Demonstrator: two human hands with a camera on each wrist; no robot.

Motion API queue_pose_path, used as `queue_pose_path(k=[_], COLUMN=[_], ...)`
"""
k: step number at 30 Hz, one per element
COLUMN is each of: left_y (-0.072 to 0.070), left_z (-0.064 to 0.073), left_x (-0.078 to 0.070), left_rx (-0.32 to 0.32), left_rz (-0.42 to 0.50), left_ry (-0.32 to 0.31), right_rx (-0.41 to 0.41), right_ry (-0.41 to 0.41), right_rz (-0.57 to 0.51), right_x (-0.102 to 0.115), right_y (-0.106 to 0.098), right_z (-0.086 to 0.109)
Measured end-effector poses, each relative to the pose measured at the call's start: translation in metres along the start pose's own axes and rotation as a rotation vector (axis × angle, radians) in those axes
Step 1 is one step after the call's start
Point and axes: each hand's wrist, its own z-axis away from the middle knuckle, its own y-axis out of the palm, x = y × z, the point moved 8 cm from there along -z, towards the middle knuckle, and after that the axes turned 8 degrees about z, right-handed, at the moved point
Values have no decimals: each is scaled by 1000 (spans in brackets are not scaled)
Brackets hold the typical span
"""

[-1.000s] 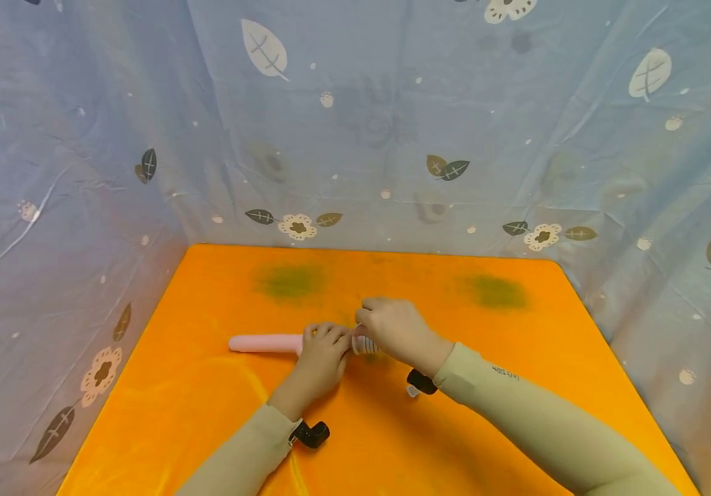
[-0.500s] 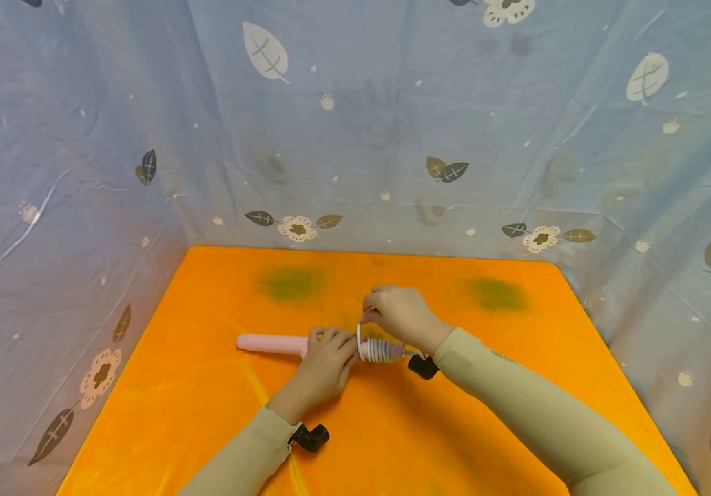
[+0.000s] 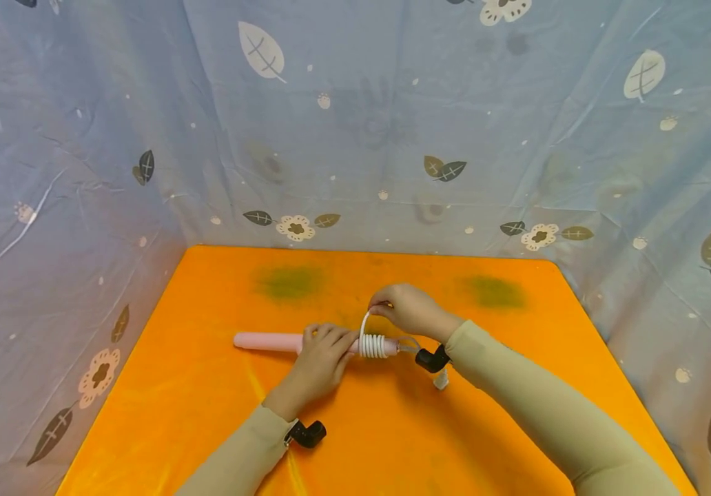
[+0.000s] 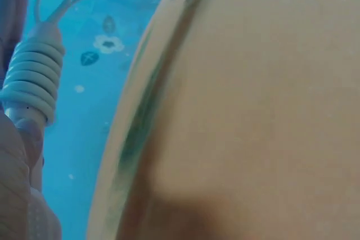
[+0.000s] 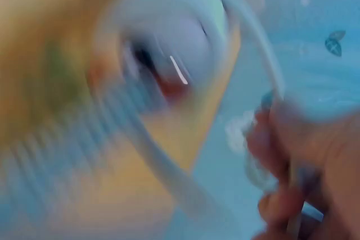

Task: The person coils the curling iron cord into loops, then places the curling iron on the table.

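Head view, pink wand (image 3: 266,342): over counter (image 3: 386,434), long axis left-right, left hand (image 3: 320,362) gripping.
Cord (image 3: 373,346): coiled round its right end, left hand nearer; right hand (image 3: 413,311) pinches it just beyond.

Lower centre: rod (image 3: 265,342), cord (image 3: 373,346) coiled around its right part; left hand (image 3: 320,355) mid-rod, right hand (image 3: 416,311) farther right; curtain (image 3: 355,124) behind table (image 3: 393,441).
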Motion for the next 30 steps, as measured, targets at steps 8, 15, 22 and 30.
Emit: queue_pose_path(k=[8, 15, 22, 30], left_y=[2, -9, -25, -28], left_z=[3, 5, -1, -4], left_x=[-2, -7, -7, 0], left_rx=[28, -51, -149, -182], left_rz=[65, 110, 141, 125], left_ry=[7, 63, 49, -2], right_rx=[68, 130, 147, -27], right_ry=[15, 9, 35, -101], right_rz=[-91, -189, -364, -506], right_x=[-6, -31, -35, -16], right_y=[-7, 17, 50, 67], right_z=[-8, -8, 5, 25])
